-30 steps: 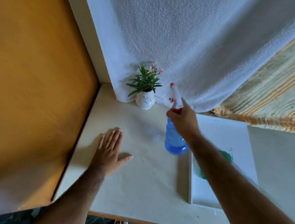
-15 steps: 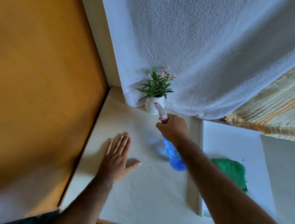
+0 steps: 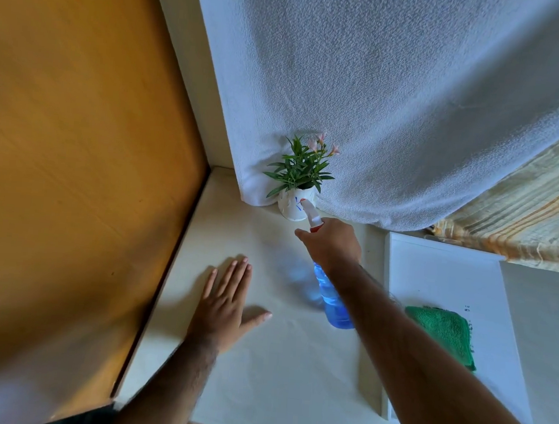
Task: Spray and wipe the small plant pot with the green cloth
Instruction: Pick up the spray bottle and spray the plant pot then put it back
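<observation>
Right hand (image 3: 331,245) grips the blue spray bottle (image 3: 333,301), nozzle right at the small white plant pot (image 3: 295,206) in the table's (image 3: 275,363) far corner: spraying stage, I'd say. Left hand (image 3: 224,303) lies flat and empty on the table; the green cloth (image 3: 443,331) waits untouched on the white tray (image 3: 448,277), so wiping remains.

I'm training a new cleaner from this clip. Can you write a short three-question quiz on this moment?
1. True or false: the right hand aims the blue plastic spray bottle at the small white plant pot.
2. Where does the folded green cloth lie? A) on the flat white tray B) under the left hand C) draped on the pot
3. Fill in: the left hand rests flat, fingers spread, on the ____.

Key: 1 true; 2 A; 3 table.
</observation>
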Tool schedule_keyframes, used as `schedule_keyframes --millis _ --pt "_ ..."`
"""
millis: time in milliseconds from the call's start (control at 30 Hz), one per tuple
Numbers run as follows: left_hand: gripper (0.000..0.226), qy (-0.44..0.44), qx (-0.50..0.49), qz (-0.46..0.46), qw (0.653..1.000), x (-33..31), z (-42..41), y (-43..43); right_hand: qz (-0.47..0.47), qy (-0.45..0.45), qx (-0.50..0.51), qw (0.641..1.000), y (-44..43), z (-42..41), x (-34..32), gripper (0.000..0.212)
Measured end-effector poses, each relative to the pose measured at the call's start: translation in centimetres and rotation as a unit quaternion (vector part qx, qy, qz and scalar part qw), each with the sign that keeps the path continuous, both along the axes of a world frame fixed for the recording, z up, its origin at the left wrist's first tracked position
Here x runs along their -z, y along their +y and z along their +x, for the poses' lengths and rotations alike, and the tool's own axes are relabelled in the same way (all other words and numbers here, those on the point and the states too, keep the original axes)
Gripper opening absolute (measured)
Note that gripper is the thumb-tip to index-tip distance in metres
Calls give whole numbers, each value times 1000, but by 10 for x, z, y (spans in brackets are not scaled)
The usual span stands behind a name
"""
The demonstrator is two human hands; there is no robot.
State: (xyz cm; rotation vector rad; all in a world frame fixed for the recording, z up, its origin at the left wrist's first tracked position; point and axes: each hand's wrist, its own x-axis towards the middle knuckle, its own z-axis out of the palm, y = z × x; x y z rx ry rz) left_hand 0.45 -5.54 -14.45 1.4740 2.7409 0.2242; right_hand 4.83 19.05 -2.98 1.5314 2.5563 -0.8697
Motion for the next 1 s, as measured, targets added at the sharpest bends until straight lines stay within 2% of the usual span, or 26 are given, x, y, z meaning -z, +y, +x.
schedule_keyframes --millis 400,567,667,733,867,1000 --pt "100 -10 -4 -19 1000 -3 -1 1 -10 -3 -5 1000 2 0 -1 31" --pt "100 -19 -5 -24 1000 -6 -1 0 -17 33 1 999 3 10 -2 21" --pt "100 -26 -7 -22 999 -8 0 1 -15 89 17 996 1 26 -8 11" --pt "100 -32 -8 -22 999 -9 0 0 -18 157 41 987 -1 40 -12 5" --pt "99 -37 -6 -26 999 -10 0 0 8 323 83 943 1 71 -26 17" --pt "101 -44 1 -37 998 -9 -1 1 37 415 130 900 27 93 -46 21"
